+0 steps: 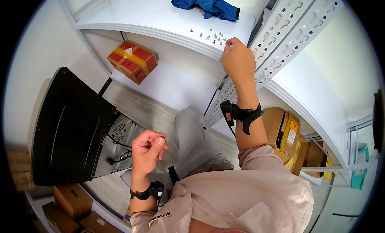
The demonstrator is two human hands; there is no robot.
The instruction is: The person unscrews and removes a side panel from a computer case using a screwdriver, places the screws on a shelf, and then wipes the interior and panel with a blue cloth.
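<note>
Small screws [215, 36], mostly silvery, sit loose on the white shelf [140, 12], bunched near its front edge just beside the right hand [239, 58], with strays to the left. Some seem upright, though from here I can't be sure.

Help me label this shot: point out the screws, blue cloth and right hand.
Screws [215, 36]: head view, one in the cluster.
Blue cloth [209, 5]: head view, its crumpled middle.
Right hand [240, 60]: head view, back of hand.
</note>
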